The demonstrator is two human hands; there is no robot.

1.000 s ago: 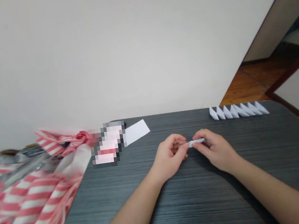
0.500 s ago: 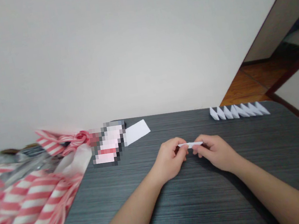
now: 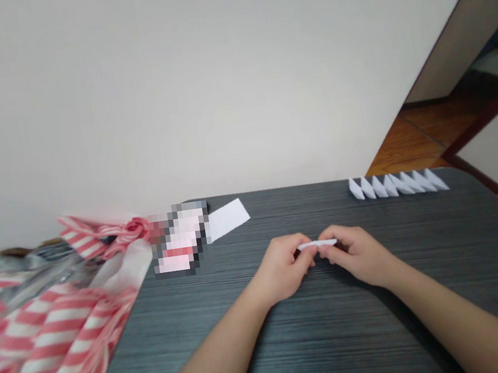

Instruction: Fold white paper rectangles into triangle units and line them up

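A small piece of folded white paper [image 3: 316, 243] is pinched between my two hands above the middle of the table. My left hand [image 3: 286, 268] grips its left half, thumb in front and fingers behind. On the other side my right hand [image 3: 355, 255] is closed on the right half in the same way. The paper shows as a thin strip with pointed ends, and the fingers hide part of it. At the back right stands a row of several folded white paper pieces [image 3: 397, 185], overlapping side by side.
The dark wood-grain table [image 3: 300, 352] meets a pale wall [image 3: 234, 77]. At the back left lie a white paper sheet [image 3: 229, 219] and a pixelated phone-like object [image 3: 182, 239]. Red-and-white striped cloth [image 3: 70, 319] is heaped left of the table. Wooden floor [image 3: 402, 140] shows at right.
The thumbs have moved closer together at the middle of the folded paper, which has dipped very slightly. The rest stays in place.
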